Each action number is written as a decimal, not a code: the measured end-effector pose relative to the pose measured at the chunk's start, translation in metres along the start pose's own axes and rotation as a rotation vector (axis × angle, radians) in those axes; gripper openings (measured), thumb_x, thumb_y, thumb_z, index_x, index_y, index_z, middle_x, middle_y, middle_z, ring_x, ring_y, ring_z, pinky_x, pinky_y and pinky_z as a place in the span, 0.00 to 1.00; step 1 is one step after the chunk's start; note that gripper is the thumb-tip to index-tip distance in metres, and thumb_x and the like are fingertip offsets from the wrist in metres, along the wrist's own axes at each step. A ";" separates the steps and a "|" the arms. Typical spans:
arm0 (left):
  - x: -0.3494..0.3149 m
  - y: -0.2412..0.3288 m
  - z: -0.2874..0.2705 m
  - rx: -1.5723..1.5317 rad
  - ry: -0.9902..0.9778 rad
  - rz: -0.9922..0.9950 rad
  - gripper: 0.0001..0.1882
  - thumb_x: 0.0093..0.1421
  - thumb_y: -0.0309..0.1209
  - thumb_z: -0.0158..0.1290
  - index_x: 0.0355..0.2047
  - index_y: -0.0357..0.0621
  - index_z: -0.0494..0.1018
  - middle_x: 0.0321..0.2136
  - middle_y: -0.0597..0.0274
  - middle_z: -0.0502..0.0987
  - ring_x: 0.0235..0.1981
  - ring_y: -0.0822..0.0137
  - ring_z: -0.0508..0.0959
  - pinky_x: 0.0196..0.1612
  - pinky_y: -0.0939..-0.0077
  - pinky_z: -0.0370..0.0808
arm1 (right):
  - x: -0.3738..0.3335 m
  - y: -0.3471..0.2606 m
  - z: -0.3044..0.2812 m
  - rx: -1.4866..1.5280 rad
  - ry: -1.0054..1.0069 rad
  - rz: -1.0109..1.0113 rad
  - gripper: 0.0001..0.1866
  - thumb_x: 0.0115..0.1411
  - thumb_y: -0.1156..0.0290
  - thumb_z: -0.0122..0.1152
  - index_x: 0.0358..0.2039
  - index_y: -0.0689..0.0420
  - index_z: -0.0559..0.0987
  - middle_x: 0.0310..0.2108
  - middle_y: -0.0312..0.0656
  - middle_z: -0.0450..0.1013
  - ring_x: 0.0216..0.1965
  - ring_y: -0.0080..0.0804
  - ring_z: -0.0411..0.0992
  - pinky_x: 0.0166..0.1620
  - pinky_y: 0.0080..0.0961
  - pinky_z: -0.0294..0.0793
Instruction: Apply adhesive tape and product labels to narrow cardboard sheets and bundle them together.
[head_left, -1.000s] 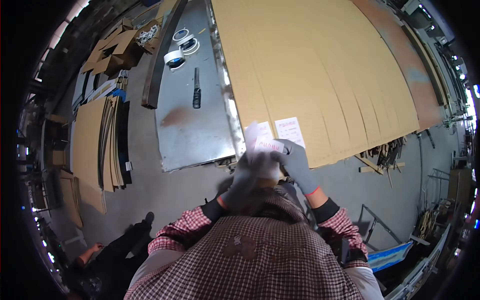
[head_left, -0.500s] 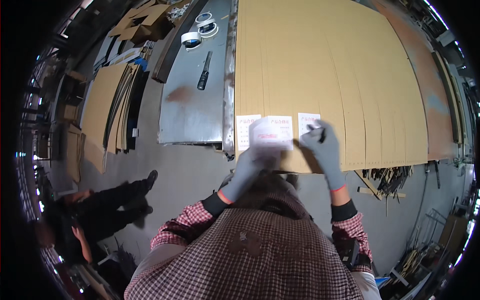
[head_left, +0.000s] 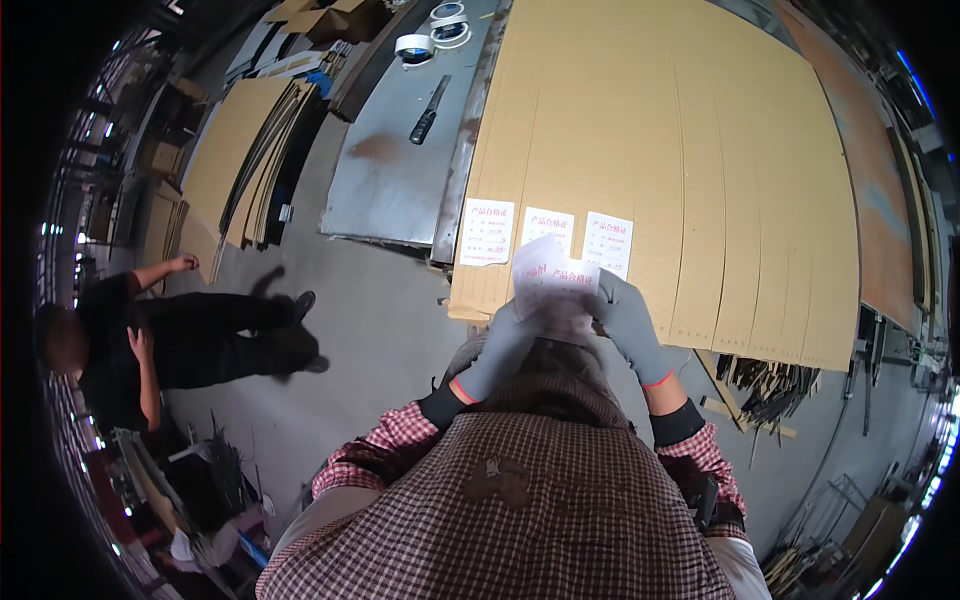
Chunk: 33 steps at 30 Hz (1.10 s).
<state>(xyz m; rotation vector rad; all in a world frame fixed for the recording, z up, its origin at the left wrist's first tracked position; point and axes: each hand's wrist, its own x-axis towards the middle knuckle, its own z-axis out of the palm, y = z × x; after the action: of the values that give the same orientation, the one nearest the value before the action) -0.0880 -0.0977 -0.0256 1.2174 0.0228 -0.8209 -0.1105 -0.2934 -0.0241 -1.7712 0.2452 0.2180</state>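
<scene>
My left hand (head_left: 500, 350), in a grey glove, is closed on several white paper slips with red print (head_left: 553, 283), held fanned above the near edge of the cardboard. My right hand (head_left: 630, 318), gloved alike, pinches the right side of the same slips; its fingertips are partly hidden behind the paper. Three similar slips lie in a row on the cardboard sheets (head_left: 640, 130): a left slip (head_left: 487, 232), a middle slip (head_left: 549, 225) partly covered by the held ones, and a right slip (head_left: 610, 238) just beyond my right hand.
On the grey metal surface (head_left: 385, 190) at left lie rolls of white tape (head_left: 415, 48) and a black-handled knife (head_left: 424, 122). Stacked cardboard (head_left: 235, 150) stands farther left. A person in dark clothes (head_left: 190, 335) is on the floor area at left. Scrap strips (head_left: 765, 390) lie below the right edge.
My right hand has moved from the right slip on the cardboard back toward my left hand and now grips the held slips. The view has shifted, and the other person shows more fully.
</scene>
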 end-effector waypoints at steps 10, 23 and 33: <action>-0.015 -0.005 -0.005 -0.065 0.253 0.191 0.16 0.60 0.20 0.46 0.49 0.36 0.71 0.40 0.63 0.77 0.39 0.73 0.77 0.42 0.79 0.75 | 0.000 0.001 0.015 0.016 0.131 -0.066 0.23 0.55 0.74 0.60 0.53 0.64 0.75 0.35 0.38 0.76 0.31 0.18 0.69 0.36 0.18 0.71; -0.029 -0.003 -0.054 0.144 0.323 0.262 0.12 0.60 0.21 0.49 0.45 0.35 0.74 0.33 0.63 0.79 0.32 0.73 0.79 0.36 0.76 0.77 | 0.025 0.009 -0.114 -0.197 0.497 0.034 0.24 0.55 0.73 0.66 0.51 0.66 0.73 0.26 0.34 0.71 0.26 0.20 0.69 0.32 0.17 0.71; -0.019 0.010 -0.034 0.127 0.215 0.313 0.14 0.63 0.28 0.53 0.47 0.34 0.73 0.36 0.62 0.79 0.38 0.73 0.77 0.41 0.78 0.75 | 0.010 -0.023 0.026 0.180 0.075 0.052 0.26 0.51 0.72 0.68 0.51 0.67 0.74 0.34 0.41 0.77 0.42 0.24 0.73 0.48 0.22 0.73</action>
<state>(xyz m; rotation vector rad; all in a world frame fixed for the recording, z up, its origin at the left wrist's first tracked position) -0.0822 -0.0584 -0.0225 1.3836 -0.0446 -0.4216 -0.0952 -0.2635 -0.0109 -1.5975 0.3542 0.1622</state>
